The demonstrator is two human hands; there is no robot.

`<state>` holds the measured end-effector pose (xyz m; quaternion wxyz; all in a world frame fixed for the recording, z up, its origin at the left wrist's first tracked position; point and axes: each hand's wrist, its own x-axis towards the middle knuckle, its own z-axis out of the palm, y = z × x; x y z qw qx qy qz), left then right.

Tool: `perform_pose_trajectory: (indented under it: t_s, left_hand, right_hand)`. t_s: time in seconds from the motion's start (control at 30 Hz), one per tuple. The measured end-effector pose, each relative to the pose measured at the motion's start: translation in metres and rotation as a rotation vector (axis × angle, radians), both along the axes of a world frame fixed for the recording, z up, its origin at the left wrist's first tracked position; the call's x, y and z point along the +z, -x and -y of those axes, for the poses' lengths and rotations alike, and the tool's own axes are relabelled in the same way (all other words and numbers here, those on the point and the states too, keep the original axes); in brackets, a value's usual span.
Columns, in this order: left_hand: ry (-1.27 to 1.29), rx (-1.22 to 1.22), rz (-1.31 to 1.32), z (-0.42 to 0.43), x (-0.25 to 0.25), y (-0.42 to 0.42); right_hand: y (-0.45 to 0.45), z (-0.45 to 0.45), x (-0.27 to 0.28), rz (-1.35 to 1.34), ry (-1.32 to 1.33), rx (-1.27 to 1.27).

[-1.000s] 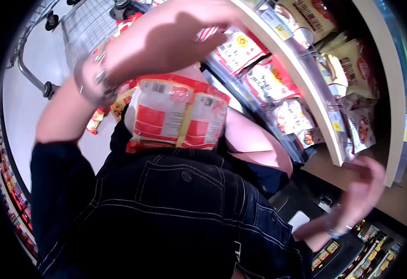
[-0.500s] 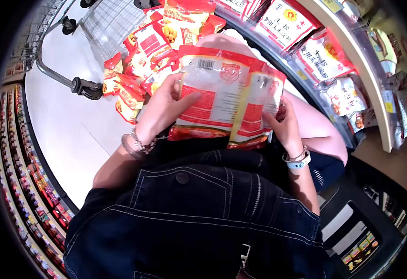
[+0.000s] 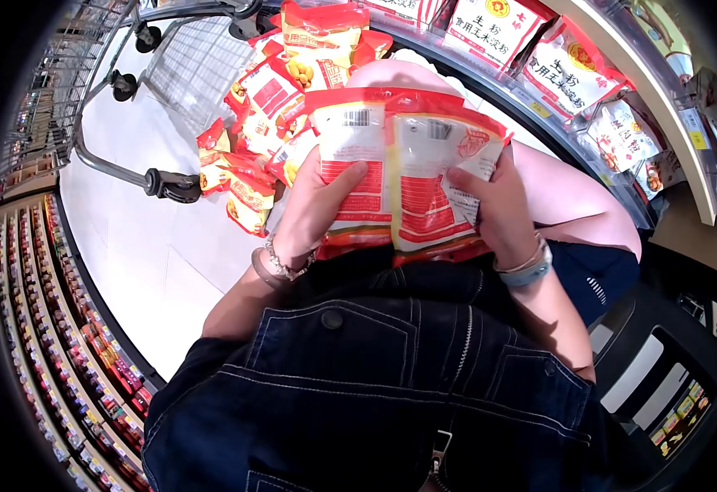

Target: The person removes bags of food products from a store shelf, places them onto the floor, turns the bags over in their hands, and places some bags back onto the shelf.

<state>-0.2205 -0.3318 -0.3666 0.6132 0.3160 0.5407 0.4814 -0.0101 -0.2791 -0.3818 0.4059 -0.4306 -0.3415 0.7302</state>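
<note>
Two red and white plastic packets rest on my lap, overlapping side by side with their printed backs and barcodes up. My left hand (image 3: 319, 197) grips the left packet (image 3: 352, 139) by its outer edge, thumb on top. Around the outer edge of the right packet (image 3: 424, 172) my right hand (image 3: 498, 205) is closed, its thumb pressing on the front; the fingers of both hands are partly hidden beneath. Past my knee, several red and yellow packets (image 3: 321, 49) lie in a loose pile on the floor.
A wire cart (image 3: 43, 107) with a caster (image 3: 174, 185) stands at the upper left. Shelves (image 3: 653, 90) with white and red bags (image 3: 571, 70) run along the right. A long shelf of small goods (image 3: 71, 353) curves down the left. A black plastic object (image 3: 633, 320) is at the lower right.
Both hands came down from apart to the packets and now hold them. Since half a second ago, the right packet has shifted left over the other and turned more upright. The view has shifted slightly.
</note>
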Motion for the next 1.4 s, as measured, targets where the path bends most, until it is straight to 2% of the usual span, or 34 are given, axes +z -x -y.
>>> perform_pose_trajectory:
  t_s: [0.1, 0.2, 0.23, 0.3, 0.33, 0.37, 0.43, 0.67, 0.77, 0.8, 0.87, 0.97, 1.07, 1.13, 1.2, 1.27, 1.3, 1.33, 1.37, 1.4]
  left_hand:
    - [-0.048, -0.015, -0.049, -0.001, 0.000, -0.004]
    - [-0.058, 0.025, 0.073, -0.002, -0.001, -0.003]
    - [0.035, 0.097, 0.208, 0.001, -0.003, 0.003]
    - [0.021, 0.065, 0.256, 0.004, -0.003, 0.006]
    - [0.014, 0.048, 0.281, 0.004, 0.000, 0.006]
    - [-0.053, 0.007, 0.239, 0.004, 0.001, 0.004]
    - [-0.062, -0.091, 0.166, 0.003, 0.005, 0.006]
    - [-0.024, -0.134, 0.031, 0.002, 0.018, 0.001]
    - [-0.004, -0.143, 0.055, -0.001, 0.014, 0.003]
    - [0.003, -0.148, 0.066, -0.002, 0.012, 0.004]
    - [0.073, -0.119, 0.113, -0.002, 0.010, 0.005]
    - [0.121, -0.089, 0.147, -0.001, 0.012, 0.005]
    - [0.117, -0.057, 0.169, -0.002, 0.013, 0.003]
    - [0.040, -0.060, 0.199, -0.006, 0.017, 0.001]
    - [-0.104, -0.093, 0.239, -0.020, 0.033, 0.000]
    - [-0.330, -0.145, -0.121, -0.034, 0.073, 0.002]
    - [-0.482, -0.186, -0.301, -0.040, 0.092, 0.007]
    - [-0.581, -0.137, -0.304, -0.047, 0.094, 0.017]
    - [-0.738, -0.140, -0.412, -0.047, 0.101, 0.024]
    - [-0.946, -0.175, -0.590, -0.053, 0.110, 0.033]
  right_hand:
    - [0.005, -0.006, 0.020, -0.165, 0.181, 0.084]
    - [0.011, -0.011, 0.032, -0.208, 0.357, 0.169]
    - [0.020, -0.011, 0.040, -0.168, 0.388, 0.128]
    - [0.025, -0.013, 0.035, -0.181, 0.279, 0.219]
    - [0.030, -0.012, 0.043, -0.227, 0.310, 0.203]
    - [0.035, -0.010, 0.050, -0.272, 0.342, 0.188]
    - [0.038, -0.007, 0.034, -0.254, 0.191, 0.192]
    - [0.042, 0.001, 0.020, -0.045, -0.140, 0.106]
    - [0.028, -0.015, 0.020, 0.044, -0.144, 0.075]
    - [0.022, -0.020, 0.023, -0.017, -0.102, 0.093]
    - [0.010, -0.034, 0.018, 0.058, 0.064, 0.154]
    - [-0.002, -0.033, 0.013, 0.288, 0.044, 0.131]
    - [-0.002, 0.004, 0.030, 0.313, -0.040, 0.317]
    - [0.001, 0.013, 0.029, 0.264, -0.191, 0.473]
    - [0.006, 0.003, 0.040, 0.026, -0.216, 0.436]
    - [0.003, -0.019, 0.085, 0.300, -0.284, 0.578]
    - [0.003, -0.026, 0.099, 0.412, -0.559, 0.512]
    - [0.002, -0.032, 0.113, 0.499, -0.873, 0.457]
    - [0.003, -0.040, 0.124, 0.644, -1.161, 0.333]
    - [0.003, -0.047, 0.126, 0.725, -1.328, 0.257]
